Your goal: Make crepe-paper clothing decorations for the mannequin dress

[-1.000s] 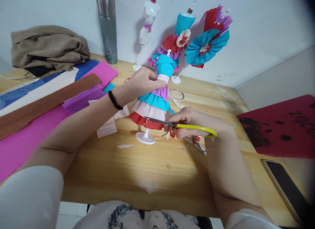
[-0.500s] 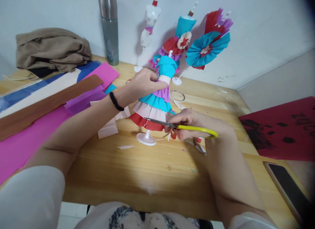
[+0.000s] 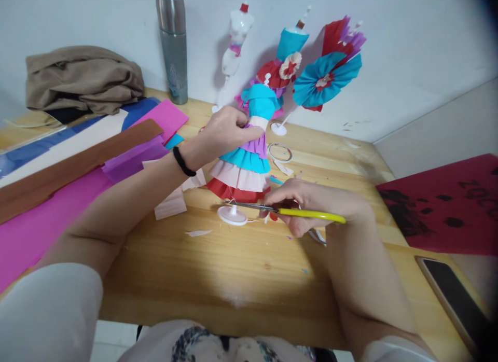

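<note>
My left hand (image 3: 235,131) is closed around the waist of a small mannequin in a tiered paper dress (image 3: 241,158), blue on top, with purple, blue, pale pink and red ruffles. Its white round stand base (image 3: 232,215) shows below the hem. In my right hand (image 3: 295,201) are yellow-handled scissors (image 3: 311,213), blades pointing left. The blade tips lie just under the red ruffle, in front of the stand, by a thin pale strand hanging from the hem. Whether the tips touch the strand I cannot tell.
Behind stand a mostly bare mannequin (image 3: 238,27) and two dressed ones, one with a big blue paper flower (image 3: 327,81). A thermos (image 3: 173,51), brown cloth (image 3: 83,77) and coloured paper sheets (image 3: 81,170) lie left. Right are a red sheet (image 3: 447,206) and a phone (image 3: 451,294). Paper scraps (image 3: 198,233) litter the table.
The scissors have moved down from the pale pink and red ruffles to below the red hem. The dressed mannequin has shifted slightly, with its hem a little higher above the base.
</note>
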Demonstrator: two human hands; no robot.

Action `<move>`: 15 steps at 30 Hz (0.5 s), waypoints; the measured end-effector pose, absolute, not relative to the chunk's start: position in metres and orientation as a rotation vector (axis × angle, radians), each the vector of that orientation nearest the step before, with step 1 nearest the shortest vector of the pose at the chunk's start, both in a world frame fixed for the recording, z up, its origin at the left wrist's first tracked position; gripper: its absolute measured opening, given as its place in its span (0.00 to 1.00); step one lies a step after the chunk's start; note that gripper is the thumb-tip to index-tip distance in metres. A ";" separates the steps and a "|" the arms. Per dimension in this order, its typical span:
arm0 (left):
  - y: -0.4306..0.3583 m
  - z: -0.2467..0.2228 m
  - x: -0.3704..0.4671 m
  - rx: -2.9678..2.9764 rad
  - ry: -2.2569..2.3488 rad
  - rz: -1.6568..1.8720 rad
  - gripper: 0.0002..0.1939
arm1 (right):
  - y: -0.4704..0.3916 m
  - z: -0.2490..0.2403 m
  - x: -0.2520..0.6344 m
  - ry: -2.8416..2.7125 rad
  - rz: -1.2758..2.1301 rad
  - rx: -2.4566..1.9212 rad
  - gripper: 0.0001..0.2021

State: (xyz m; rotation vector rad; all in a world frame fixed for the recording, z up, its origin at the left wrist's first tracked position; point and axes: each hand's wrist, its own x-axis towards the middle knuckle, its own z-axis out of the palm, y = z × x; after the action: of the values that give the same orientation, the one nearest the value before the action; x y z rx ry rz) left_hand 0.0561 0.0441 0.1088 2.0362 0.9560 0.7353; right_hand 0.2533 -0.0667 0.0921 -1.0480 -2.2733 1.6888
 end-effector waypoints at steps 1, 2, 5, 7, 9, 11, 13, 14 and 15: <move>0.045 0.108 0.056 2.033 0.945 0.746 0.22 | -0.067 0.093 0.253 -2.287 1.701 -1.039 0.26; 0.046 0.107 0.056 2.029 0.934 0.759 0.22 | -0.068 0.094 0.253 -2.299 1.693 -1.023 0.25; 0.048 0.107 0.056 2.019 0.919 0.811 0.24 | -0.070 0.099 0.252 -2.343 1.605 -0.965 0.24; 0.049 0.108 0.055 2.013 0.928 0.859 0.26 | -0.071 0.102 0.251 -2.394 1.531 -0.978 0.24; 0.050 0.110 0.055 2.002 0.939 0.914 0.26 | -0.072 0.105 0.250 -2.468 1.470 -1.061 0.24; 0.050 0.111 0.055 1.986 0.949 0.971 0.26 | -0.074 0.109 0.249 -2.539 1.416 -1.195 0.25; 0.050 0.112 0.055 1.963 0.952 1.017 0.25 | -0.076 0.114 0.250 -2.574 1.391 -1.296 0.25; 0.051 0.112 0.055 1.949 0.951 1.031 0.25 | -0.077 0.116 0.251 -2.569 1.390 -1.311 0.25; 0.051 0.112 0.055 1.937 0.950 1.039 0.25 | -0.078 0.119 0.253 -2.549 1.392 -1.294 0.26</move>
State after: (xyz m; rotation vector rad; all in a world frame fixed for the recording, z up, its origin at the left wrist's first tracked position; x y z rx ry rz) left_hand 0.0548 0.0507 0.1120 1.9365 0.9495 1.0385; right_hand 0.2527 -0.0781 0.1185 -1.2939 -2.5486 1.3917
